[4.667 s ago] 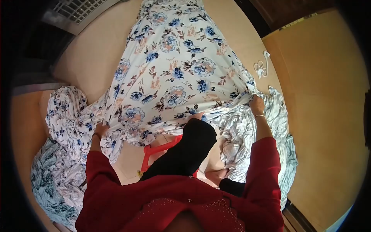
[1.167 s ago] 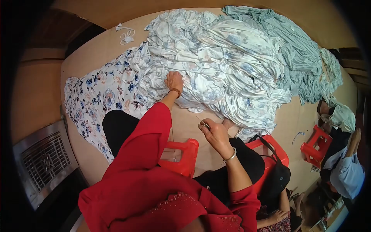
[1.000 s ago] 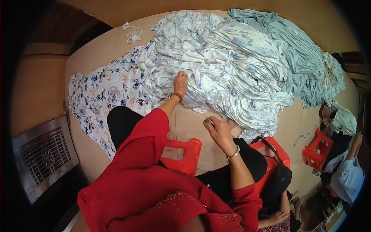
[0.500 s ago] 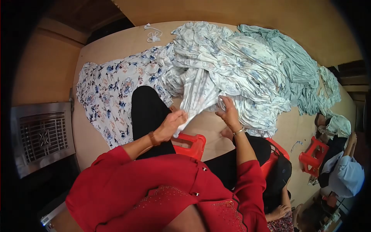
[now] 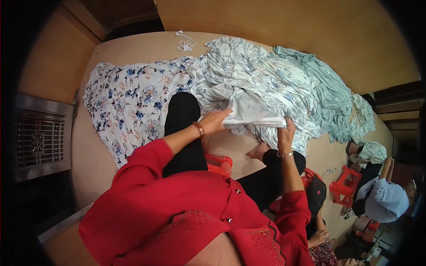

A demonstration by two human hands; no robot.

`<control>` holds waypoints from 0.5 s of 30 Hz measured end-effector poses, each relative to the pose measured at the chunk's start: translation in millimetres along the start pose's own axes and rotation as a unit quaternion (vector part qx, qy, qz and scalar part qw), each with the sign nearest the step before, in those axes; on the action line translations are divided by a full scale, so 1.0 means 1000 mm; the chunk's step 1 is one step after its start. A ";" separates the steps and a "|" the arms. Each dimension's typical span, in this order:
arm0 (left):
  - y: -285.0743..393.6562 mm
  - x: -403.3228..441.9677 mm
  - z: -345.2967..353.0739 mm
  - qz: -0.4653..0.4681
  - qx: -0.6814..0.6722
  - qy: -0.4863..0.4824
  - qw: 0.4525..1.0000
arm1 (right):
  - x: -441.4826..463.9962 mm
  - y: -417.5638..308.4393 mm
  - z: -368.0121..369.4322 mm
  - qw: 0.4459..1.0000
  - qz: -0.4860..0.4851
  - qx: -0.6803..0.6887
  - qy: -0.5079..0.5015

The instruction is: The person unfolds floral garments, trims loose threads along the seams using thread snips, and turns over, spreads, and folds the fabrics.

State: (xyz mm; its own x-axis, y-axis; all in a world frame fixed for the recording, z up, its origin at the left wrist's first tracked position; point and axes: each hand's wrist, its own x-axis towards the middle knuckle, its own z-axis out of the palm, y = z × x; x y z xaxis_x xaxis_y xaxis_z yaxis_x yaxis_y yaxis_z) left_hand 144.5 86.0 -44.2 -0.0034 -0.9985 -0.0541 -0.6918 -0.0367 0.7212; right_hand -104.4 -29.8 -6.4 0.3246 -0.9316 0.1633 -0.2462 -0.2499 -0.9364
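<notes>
Between my hands a pale printed cloth (image 5: 254, 111) is stretched out, its near edge running almost straight. My left hand (image 5: 216, 121) is closed on the left end of that edge. At the other end my right hand (image 5: 286, 134) grips the corner, fingers partly hidden by the cloth. The cloth's far side merges with a large crumpled pile of the same pale printed fabric (image 5: 275, 80); where one stops and the other starts I cannot tell.
White fabric with blue flowers (image 5: 128, 95) spreads at left, green fabric (image 5: 330, 84) at right. A white cord (image 5: 185, 44) lies at the back. Red stools (image 5: 218, 164) stand near my legs and at right (image 5: 345, 186). People sit at right, one in a light blue shirt (image 5: 386, 199).
My right hand, open before, has taken hold of the cloth's right end. The cloth, earlier bunched and hanging from my left hand, is now spread wide. My left hand has moved slightly up and right.
</notes>
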 end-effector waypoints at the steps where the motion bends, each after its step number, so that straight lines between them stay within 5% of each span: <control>1: 0.000 0.009 0.006 0.016 0.076 -0.015 0.997 | -0.012 -0.022 -0.006 1.000 -0.002 -0.004 -0.025; 7: 0.013 0.029 0.062 0.025 -0.019 0.177 0.984 | -0.093 -0.113 -0.012 0.996 0.056 -0.037 -0.053; 12: 0.001 0.035 0.083 -0.020 -0.060 0.366 0.928 | -0.129 -0.160 -0.030 0.998 -0.053 -0.014 0.017; 15: -0.007 0.048 0.076 -0.012 -0.075 0.386 0.919 | -0.147 -0.200 -0.051 0.996 -0.033 -0.086 0.019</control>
State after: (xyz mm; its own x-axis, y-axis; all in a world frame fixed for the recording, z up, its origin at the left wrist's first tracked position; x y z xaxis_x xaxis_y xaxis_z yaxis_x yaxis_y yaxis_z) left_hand 94.6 41.4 -104.6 0.5635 -0.7265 0.3933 -0.5769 -0.0053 0.8168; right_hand -150.0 143.8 172.4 0.3110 -0.9202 0.2378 -0.3792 -0.3496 -0.8567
